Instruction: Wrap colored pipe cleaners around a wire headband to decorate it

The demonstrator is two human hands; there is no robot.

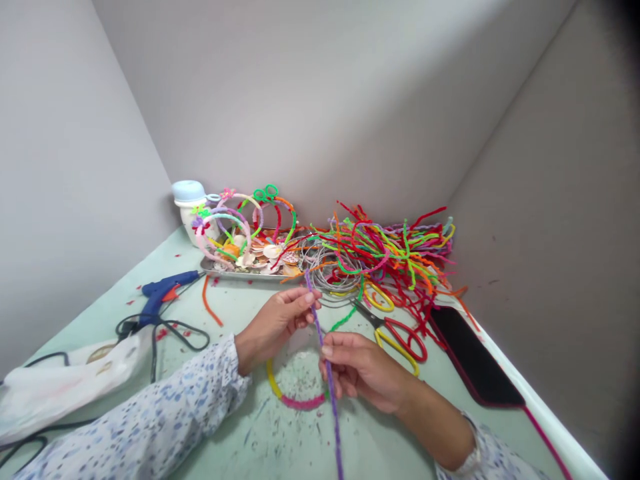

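A purple pipe cleaner (337, 427) runs lengthwise between my two hands, one end pointing toward the wall and the other toward me. My left hand (285, 317) pinches it near its far end. Lower down, the fingers of my right hand (367, 370) are closed on the same strand. Beneath both hands lies a hoop (303, 404) wrapped in yellow and pink fuzzy strands, with a green strand (345, 322) trailing from its far side. My hands cover part of the hoop.
Scissors (395, 333) and a phone (477, 360) lie to the right. Behind are a pile of pipe cleaners (400, 247), coiled wire (330, 267), and a metal tray (245, 274) of shells with decorated hoops. A blue glue gun (163, 293), its cord and a white bag (75, 393) are left.
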